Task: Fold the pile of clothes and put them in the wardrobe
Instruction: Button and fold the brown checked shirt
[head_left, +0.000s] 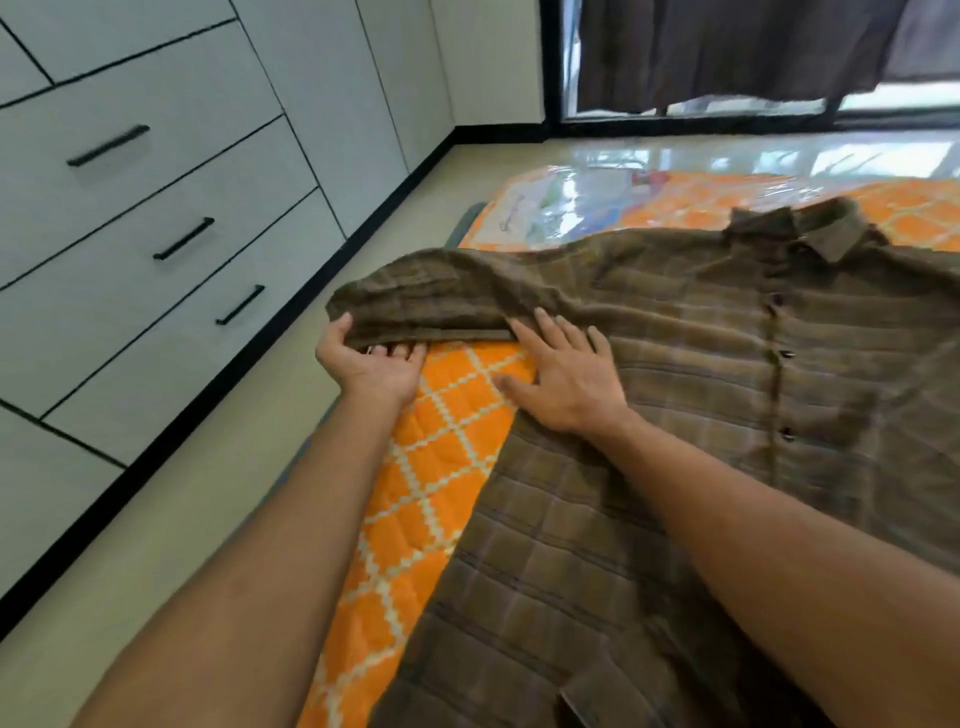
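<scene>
A brown checked button-up shirt (701, 364) lies spread face up on an orange quilted mat (441, 426), collar at the far right. Its short sleeve (421, 296) stretches out to the left. My left hand (369, 358) grips the sleeve's hem, thumb on top and fingers tucked underneath. My right hand (566, 374) rests flat on the shirt beside the sleeve, fingers spread, palm down near the armpit.
A white wardrobe (156, 208) with drawers and black bar handles stands along the left. A beige floor strip (182, 519) runs between it and the mat. A clear plastic package (561, 208) lies at the mat's far end. Dark curtains (727, 52) hang over a window beyond.
</scene>
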